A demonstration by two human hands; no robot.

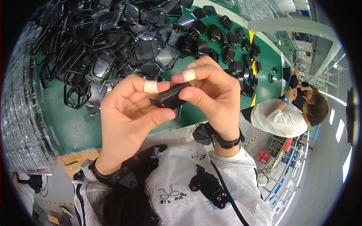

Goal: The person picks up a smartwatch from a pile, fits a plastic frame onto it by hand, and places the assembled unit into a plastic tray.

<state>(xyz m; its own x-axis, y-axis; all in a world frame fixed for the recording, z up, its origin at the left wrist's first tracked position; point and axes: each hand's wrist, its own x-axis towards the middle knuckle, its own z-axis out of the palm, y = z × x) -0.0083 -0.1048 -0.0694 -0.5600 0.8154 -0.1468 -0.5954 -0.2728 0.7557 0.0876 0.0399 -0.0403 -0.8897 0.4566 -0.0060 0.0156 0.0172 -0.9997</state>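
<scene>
Currently, from my remote station, I read both hands as pinching one small black piece (171, 97) between them: left hand (126, 109) at its 9 o'clock, right hand (217, 96) at its 3 o'clock, thumb pressed on it. Underside hidden. My judgement: light, even pressure, wrapped fingertips clear of the edge being checked. Outward, on the green table (75, 133): heap of black frames and panels (145, 51) at 11 o'clock, scattered black blocks (229, 55) at 2 o'clock.

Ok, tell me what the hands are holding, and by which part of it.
A small black case, gripped at both ends: the left hand has its left end, the right hand its right end.
</scene>
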